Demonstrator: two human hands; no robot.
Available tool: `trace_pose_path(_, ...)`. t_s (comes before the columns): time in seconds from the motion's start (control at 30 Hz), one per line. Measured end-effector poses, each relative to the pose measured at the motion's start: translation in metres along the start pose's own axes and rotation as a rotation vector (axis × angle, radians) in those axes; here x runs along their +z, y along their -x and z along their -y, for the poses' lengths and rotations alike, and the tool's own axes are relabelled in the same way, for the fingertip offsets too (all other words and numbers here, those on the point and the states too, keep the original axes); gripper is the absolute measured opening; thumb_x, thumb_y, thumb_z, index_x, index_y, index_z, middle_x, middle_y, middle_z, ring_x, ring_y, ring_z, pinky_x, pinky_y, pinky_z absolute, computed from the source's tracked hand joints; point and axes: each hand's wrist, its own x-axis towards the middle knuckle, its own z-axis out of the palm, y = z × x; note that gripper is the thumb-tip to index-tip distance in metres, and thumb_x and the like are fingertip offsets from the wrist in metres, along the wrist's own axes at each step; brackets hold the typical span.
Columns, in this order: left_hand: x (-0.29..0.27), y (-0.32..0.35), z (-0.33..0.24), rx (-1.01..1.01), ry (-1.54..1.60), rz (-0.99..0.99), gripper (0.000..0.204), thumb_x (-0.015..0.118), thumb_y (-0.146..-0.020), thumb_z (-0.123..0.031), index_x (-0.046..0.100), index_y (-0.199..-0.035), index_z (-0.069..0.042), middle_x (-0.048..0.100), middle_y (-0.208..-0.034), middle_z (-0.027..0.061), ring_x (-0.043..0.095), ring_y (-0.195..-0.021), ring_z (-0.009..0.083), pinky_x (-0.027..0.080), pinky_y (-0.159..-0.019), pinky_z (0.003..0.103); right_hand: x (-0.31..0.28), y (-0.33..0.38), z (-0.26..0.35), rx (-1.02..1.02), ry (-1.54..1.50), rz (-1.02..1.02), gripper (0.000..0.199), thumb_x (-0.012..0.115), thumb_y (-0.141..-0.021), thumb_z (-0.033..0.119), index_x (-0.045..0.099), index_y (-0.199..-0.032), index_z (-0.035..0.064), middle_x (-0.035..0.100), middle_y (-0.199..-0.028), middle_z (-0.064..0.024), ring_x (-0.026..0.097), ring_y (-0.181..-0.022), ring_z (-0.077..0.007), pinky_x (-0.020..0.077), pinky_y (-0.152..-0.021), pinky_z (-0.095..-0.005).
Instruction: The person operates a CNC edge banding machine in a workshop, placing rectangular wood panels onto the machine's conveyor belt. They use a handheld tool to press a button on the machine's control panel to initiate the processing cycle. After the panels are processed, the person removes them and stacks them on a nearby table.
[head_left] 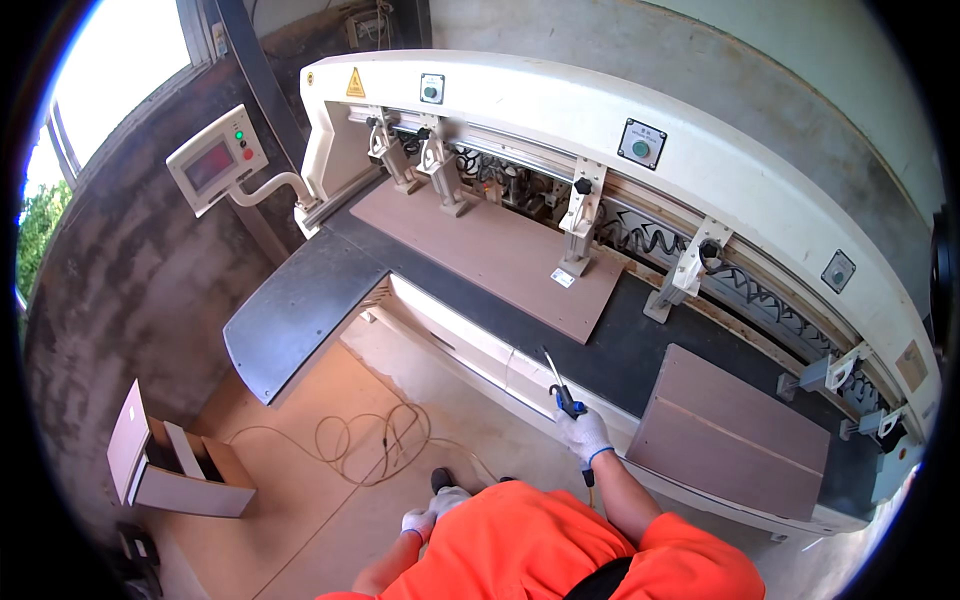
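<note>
At the bottom centre of the frame, an orange top (520, 540) filled the nearest space. Just to its left, the gloved left hand (419, 523) was low beside the cloth; whether its grip was spread or pressed together, I could not tell. Right of centre, the gloved right hand (586, 437) had its grip wrapped round a blue and black air gun (569, 402), whose thin nozzle (553, 370) pointed up and slightly left over the front edge of a dark counter (300, 318).

At lower left, a yellowish hose (372, 481) lay in loose loops on the floor (330, 510), with a box-like piece made of panels (195, 492) farther left. At lower right, brown panelling (728, 466) with a pale line across it lay on the counter. Beyond the nozzle, toward the upper centre, a long brown board (470, 250) lay flat, bearing a small white label (562, 278), with three upright clamps (581, 220) along its far side. Behind these arched a white machine beam (540, 100); at upper left stood a control panel (215, 160).
</note>
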Motion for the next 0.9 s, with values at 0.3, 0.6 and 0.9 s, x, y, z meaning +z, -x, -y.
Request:
trace_pose_path(0.3, -0.001, -0.025, -0.007, 0.066, 0.061, 0.003, 0.048, 0.065, -0.087, -0.037, 0.076, -0.113, 0.002, 0.076, -0.109, 0.0224, 0.072, -0.107, 0.0306, 0.053, -0.094, 0.037, -0.018, -0.007, -0.012, 0.049, -0.02, 0.007, 0.048, 0.068, -0.087, 0.052, 0.073, -0.097, 0.0047, 0.074, -0.086, -0.019, 0.072, -0.088, -0.038, 0.0543, -0.077, -0.0467)
trace_pose_path(0.6, -0.002, 0.001, -0.011, 0.025, -0.059, -0.001, 0.048, 0.064, -0.086, -0.036, 0.076, -0.115, 0.0, 0.076, -0.113, 0.0218, 0.072, -0.111, 0.0324, 0.053, -0.097, 0.038, -0.035, -0.006, 0.006, -0.035, -0.006, -0.076, 0.043, 0.07, -0.087, 0.048, 0.072, -0.093, 0.0057, 0.071, -0.074, -0.0146, 0.07, -0.064, -0.0296, 0.0534, -0.062, -0.0427)
trace_pose_path(0.9, 0.0, 0.005, 0.008, -0.019, 0.028, -0.012, 0.044, 0.066, -0.085, -0.034, 0.077, -0.111, 0.0, 0.078, -0.105, 0.0182, 0.074, -0.101, 0.0287, 0.056, -0.091, 0.037, -0.061, -0.009, 0.032, 0.016, 0.091, -0.043, 0.047, 0.072, -0.085, 0.051, 0.072, -0.093, 0.005, 0.072, -0.076, -0.0153, 0.071, -0.067, -0.0309, 0.0543, -0.065, -0.0433)
